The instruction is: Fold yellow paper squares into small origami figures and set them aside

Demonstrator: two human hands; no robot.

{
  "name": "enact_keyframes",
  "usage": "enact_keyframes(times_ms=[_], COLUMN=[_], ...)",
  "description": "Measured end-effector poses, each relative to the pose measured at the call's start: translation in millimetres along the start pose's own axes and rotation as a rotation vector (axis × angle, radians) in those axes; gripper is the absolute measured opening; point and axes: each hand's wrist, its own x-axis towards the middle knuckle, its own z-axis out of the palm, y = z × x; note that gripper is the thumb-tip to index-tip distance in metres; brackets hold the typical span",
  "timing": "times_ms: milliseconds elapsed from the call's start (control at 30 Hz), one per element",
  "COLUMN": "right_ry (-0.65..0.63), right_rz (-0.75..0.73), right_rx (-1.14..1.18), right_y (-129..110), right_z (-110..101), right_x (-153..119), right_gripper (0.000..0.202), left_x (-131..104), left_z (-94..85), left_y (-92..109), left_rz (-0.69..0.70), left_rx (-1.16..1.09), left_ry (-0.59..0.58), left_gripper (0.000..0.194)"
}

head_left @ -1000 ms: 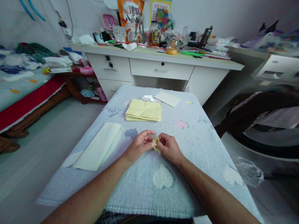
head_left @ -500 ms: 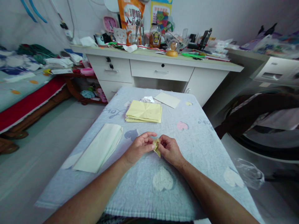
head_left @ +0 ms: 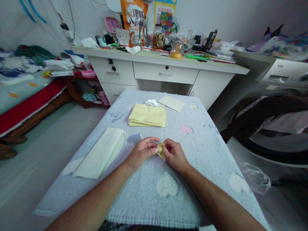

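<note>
- A person's two bare hands meet over a cloth-covered table (head_left: 199, 179), a small folded piece of yellow paper (head_left: 160, 150) between them, near the middle of the cloth's near half.
- The left hand (head_left: 142, 151) pinches the paper's left edge by the thumb, its index finger stretched out above.
- The right hand (head_left: 175, 155) grips the other side between thumb and curled fingers, some of them hidden from view.
- Just beyond the hands lies a stack of yellow sheets (head_left: 147, 115), its top sheet creased; behind it sit a crumpled white wrapper (head_left: 151, 102) and a pale card (head_left: 171, 103).
- Folded pale-green sheets (head_left: 99, 154) rest at left, apart from the stack.
- A cluttered white desk (head_left: 149, 70) stands beyond the table.
</note>
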Motion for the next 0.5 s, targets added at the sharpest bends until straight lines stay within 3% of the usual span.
enact_keyframes(times_ms=[500], right_ry=[-0.061], right_rz=[-0.118], right_rx=[0.109], right_y=[-2.5], right_z=[0.1], right_x=[-4.2], right_gripper=[0.016], left_x=[3.0], left_z=[-3.3], left_y=[-1.4], left_rz=[0.025], left_rx=[-0.041], left_ry=[0.063], left_gripper=[0.036])
